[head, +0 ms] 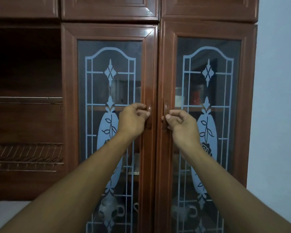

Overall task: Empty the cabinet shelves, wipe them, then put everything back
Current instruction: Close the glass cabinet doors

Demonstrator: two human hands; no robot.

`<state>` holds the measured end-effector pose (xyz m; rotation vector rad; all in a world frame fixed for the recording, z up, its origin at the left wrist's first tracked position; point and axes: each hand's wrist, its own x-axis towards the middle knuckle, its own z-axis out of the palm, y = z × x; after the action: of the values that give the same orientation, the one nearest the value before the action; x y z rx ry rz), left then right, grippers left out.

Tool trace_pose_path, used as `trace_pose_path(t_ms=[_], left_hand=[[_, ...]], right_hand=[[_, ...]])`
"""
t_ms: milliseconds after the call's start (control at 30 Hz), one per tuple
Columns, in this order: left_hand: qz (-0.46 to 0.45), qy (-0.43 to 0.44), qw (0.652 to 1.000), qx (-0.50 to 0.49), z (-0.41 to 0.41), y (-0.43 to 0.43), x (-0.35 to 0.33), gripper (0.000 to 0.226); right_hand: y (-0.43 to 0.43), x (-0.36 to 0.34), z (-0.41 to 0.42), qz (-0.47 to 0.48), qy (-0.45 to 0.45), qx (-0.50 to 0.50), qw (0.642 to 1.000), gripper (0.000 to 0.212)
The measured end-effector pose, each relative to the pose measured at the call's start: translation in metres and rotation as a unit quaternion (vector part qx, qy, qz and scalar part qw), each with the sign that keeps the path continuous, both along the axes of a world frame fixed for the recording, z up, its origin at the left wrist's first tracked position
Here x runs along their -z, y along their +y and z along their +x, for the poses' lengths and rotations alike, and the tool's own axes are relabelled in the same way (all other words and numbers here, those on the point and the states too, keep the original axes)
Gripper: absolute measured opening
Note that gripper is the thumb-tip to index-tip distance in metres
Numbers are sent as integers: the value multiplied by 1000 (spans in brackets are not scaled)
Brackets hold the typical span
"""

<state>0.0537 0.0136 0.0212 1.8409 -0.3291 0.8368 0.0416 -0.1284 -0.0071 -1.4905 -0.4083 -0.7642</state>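
Through the patterned glass of the glossy brown cabinet (68, 84), dim glassware (107, 208) sits low and a red item (196, 96) higher right. At the centre seam, the left hand (133, 119) pinches the left handle (149, 109); the right hand (181, 122) grips the right handle (165, 106)

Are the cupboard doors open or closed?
Closed. The left door and right door meet in the middle, no gap. The left hand and right hand hold the handles.
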Motion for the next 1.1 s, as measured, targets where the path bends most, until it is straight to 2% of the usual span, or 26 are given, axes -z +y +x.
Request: trace_pose_path(t_ms=[100, 333, 533, 800, 1100], left_hand=[[-11, 3, 999, 33, 5, 2, -1, 8], [-45, 2, 995, 90, 14, 9, 1, 6], [-65, 27, 988, 141, 16, 15, 0, 5], [-51, 43, 987, 144, 17, 20, -3, 4], [-39, 42, 990, 132, 17, 19, -3, 5]], right_hand=[[2, 0, 13, -8, -4, 16, 1000, 16], [8, 1, 32, -20, -14, 65, 998, 15], [4, -2, 32, -75, -42, 106, 991, 20], [2, 1, 38, -65, -29, 75, 995, 7], [5, 3, 39, -76, -22, 98, 992, 7]])
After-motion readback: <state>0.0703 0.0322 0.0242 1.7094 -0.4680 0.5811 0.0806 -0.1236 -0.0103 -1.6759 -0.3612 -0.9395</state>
